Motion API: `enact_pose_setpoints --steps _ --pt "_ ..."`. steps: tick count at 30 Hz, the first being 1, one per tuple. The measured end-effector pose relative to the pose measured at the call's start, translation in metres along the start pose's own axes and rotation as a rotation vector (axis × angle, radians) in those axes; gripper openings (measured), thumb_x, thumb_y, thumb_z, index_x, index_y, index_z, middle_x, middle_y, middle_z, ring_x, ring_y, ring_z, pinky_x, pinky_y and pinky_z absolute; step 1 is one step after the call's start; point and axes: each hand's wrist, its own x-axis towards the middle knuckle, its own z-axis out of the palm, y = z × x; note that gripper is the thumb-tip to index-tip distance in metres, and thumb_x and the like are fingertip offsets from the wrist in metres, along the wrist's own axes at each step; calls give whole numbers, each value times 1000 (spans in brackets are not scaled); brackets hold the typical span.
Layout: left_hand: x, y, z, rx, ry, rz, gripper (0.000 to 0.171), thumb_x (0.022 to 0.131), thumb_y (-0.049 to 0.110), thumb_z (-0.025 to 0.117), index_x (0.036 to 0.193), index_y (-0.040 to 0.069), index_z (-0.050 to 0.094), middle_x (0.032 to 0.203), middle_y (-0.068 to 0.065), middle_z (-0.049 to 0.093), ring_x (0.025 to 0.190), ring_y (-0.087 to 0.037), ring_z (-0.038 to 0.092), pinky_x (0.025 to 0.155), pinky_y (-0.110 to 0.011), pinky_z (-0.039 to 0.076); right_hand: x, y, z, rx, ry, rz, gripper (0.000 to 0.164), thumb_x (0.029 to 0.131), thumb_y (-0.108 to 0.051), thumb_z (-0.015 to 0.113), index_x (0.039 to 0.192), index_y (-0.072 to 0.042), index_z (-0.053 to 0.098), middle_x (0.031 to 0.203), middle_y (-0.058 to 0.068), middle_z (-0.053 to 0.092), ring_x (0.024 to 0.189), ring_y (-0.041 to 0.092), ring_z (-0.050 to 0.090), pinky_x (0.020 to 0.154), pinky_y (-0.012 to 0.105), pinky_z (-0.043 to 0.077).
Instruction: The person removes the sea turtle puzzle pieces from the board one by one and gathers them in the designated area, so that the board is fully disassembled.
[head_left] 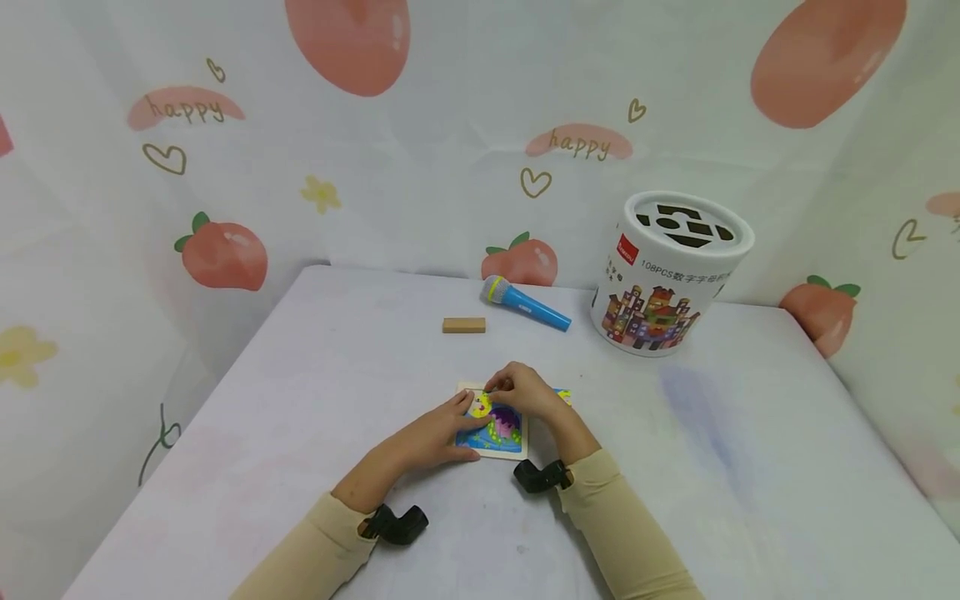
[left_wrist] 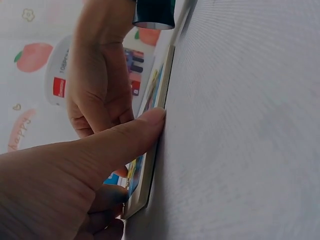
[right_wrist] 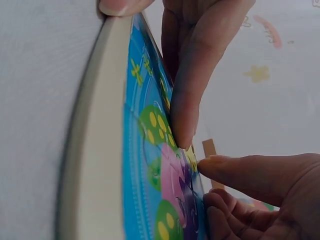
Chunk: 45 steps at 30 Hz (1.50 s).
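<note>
A small square puzzle, blue with a yellow, green, pink and purple figure, lies flat on the pale table, in its light wooden frame, directly under both hands. The left hand rests over the puzzle's left side with its fingers spread fairly wide; its thumb presses on the near edge of the frame, and a fingertip touches the printed surface. The right hand bends over the far edge, thumb and fingers drawn in narrow at the yellow part; whether they pinch a loose piece cannot be told, as the fingers cover the spot. A blue and yellow bit shows just beyond the right wrist. Both forearms wear beige sleeves, each with a black wrist mount at the cuff. Farther back lie a small wooden block and, near it, a blue toy microphone with its grey head to the left. To their right stands a white bucket, upright, its lid cut with shaped holes.
</note>
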Motion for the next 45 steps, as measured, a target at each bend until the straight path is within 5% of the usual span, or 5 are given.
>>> enact_pose_setpoints --steps 21,35,45 --pt "-1 1 1 -16 -1 -15 54 87 35 65 135 15 51 152 -22 21 143 -36 17 110 -49 30 1 1 1 132 19 88 15 86 -2 62 99 -3 69 88 6 61 81 16 51 76 25 45" --pt "0 0 2 3 -3 -17 56 87 37 64 136 16 49 153 -21 20 143 -35 17 110 -48 30 0 6 -2 158 2 19 13 84 -1 63 96 0 68 91 9 65 80 14 55 77 26 49" --pt "0 0 1 3 0 -9 57 86 36 65 137 14 49 152 -23 21 143 -35 15 111 -48 28 1 7 -5 253 -26 112 15 86 -8 65 98 0 69 83 6 65 69 11 54 63 20 49"
